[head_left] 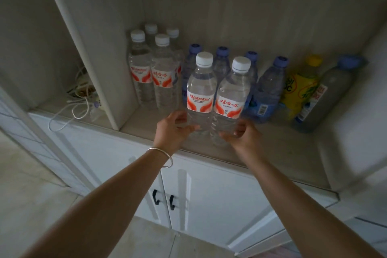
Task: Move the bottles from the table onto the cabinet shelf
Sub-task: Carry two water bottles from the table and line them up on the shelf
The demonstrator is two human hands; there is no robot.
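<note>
My left hand (172, 129) grips the lower part of a clear water bottle (201, 92) with a white cap and a red-and-white label. My right hand (244, 135) grips a second bottle (231, 96) of the same kind. Both bottles stand upright side by side over the front of the cabinet shelf (272, 153); whether they touch it is hidden by my hands. Behind them on the shelf stand several white-capped bottles (161, 73) at the left and several blue-capped bottles (270, 88).
A yellow bottle (301, 88) and a grey bottle with a blue cap (326, 94) lean at the right. A vertical divider (100, 81) bounds the shelf on the left, with cables (81, 98) beyond it. Cabinet doors with black handles (163, 201) are below.
</note>
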